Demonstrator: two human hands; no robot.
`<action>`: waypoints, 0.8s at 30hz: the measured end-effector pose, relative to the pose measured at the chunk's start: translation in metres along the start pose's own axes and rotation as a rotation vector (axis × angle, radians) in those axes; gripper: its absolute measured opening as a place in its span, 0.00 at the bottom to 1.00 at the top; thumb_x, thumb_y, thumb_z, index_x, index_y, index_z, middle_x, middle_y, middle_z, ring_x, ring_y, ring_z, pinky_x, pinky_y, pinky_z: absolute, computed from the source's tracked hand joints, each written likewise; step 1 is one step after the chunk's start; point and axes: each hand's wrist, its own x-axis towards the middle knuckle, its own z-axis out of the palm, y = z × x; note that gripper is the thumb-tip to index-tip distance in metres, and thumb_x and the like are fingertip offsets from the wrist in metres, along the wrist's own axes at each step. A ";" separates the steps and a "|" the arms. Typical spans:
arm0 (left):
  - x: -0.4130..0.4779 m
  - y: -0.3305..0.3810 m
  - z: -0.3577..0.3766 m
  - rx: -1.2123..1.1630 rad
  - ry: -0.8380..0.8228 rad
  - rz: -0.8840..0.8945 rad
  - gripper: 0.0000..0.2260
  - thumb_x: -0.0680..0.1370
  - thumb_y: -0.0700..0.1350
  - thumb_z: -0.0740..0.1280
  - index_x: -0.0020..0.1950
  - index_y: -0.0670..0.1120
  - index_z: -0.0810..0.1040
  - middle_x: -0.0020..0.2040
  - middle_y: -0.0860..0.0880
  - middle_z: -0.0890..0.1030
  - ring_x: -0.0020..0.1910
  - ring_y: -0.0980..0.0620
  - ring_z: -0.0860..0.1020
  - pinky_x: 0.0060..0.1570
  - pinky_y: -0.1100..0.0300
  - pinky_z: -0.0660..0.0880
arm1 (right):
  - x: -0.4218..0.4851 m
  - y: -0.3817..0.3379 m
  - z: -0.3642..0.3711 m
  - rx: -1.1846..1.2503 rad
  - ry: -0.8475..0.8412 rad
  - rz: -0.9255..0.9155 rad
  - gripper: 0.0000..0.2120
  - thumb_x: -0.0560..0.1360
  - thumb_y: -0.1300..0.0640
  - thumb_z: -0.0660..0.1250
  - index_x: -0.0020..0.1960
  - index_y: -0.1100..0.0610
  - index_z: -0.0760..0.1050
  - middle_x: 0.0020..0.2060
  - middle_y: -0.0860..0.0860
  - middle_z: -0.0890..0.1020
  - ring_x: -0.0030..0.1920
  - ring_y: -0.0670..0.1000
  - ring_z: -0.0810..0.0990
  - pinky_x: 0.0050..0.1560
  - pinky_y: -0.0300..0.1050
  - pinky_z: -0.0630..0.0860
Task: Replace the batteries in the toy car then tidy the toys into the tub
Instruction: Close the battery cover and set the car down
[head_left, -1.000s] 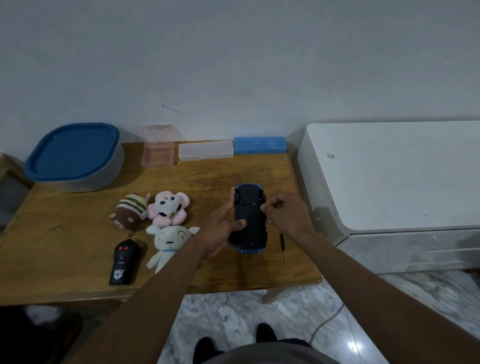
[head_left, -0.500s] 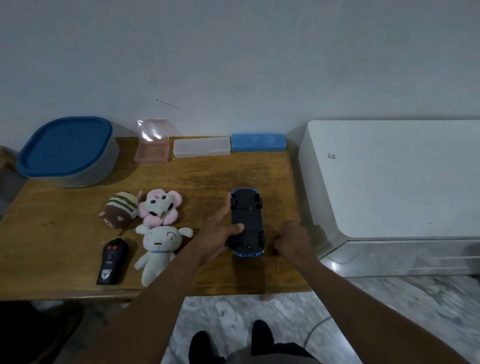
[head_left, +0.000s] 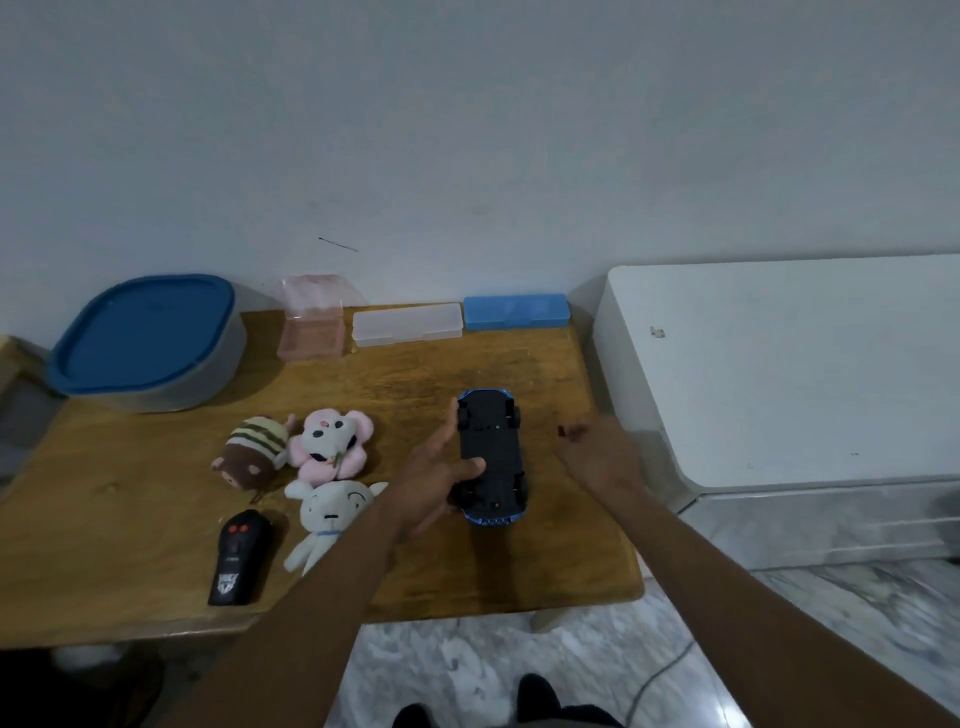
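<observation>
The blue toy car lies upside down, black underside up, over the right part of the wooden table. My left hand grips it from the left side, thumb across the underside. Just right of the car, my right hand is closed on a small dark screwdriver, of which only the end shows at the fingertips. The grey tub with a blue lid stands shut at the back left.
Three plush toys, one striped brown, one pink and one white, lie left of the car beside a black remote. Pink, clear and blue boxes line the wall. A white cabinet adjoins the table's right edge.
My right hand left the car, dropped to the screwdriver lying near the table's front right, closed on it and rose beside the car. The left hand kept hold of the car.
</observation>
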 end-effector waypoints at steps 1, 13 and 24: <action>0.000 0.004 -0.001 0.000 -0.006 0.013 0.38 0.78 0.30 0.63 0.76 0.63 0.54 0.67 0.50 0.74 0.59 0.45 0.77 0.56 0.41 0.76 | 0.001 -0.011 -0.006 0.081 0.047 -0.044 0.03 0.73 0.60 0.69 0.42 0.54 0.80 0.37 0.51 0.83 0.38 0.50 0.82 0.41 0.47 0.82; -0.016 0.049 -0.006 0.092 -0.054 0.094 0.36 0.79 0.32 0.62 0.76 0.64 0.55 0.61 0.51 0.77 0.59 0.42 0.78 0.56 0.39 0.76 | -0.016 -0.092 -0.010 0.526 0.126 -0.407 0.12 0.73 0.61 0.71 0.45 0.44 0.78 0.40 0.49 0.84 0.44 0.49 0.84 0.47 0.55 0.83; -0.027 0.062 -0.016 0.114 -0.045 0.128 0.35 0.79 0.33 0.62 0.76 0.64 0.56 0.62 0.49 0.77 0.58 0.41 0.78 0.52 0.43 0.78 | -0.018 -0.105 0.000 0.566 0.108 -0.473 0.06 0.74 0.62 0.70 0.51 0.55 0.79 0.41 0.54 0.85 0.43 0.49 0.85 0.48 0.54 0.83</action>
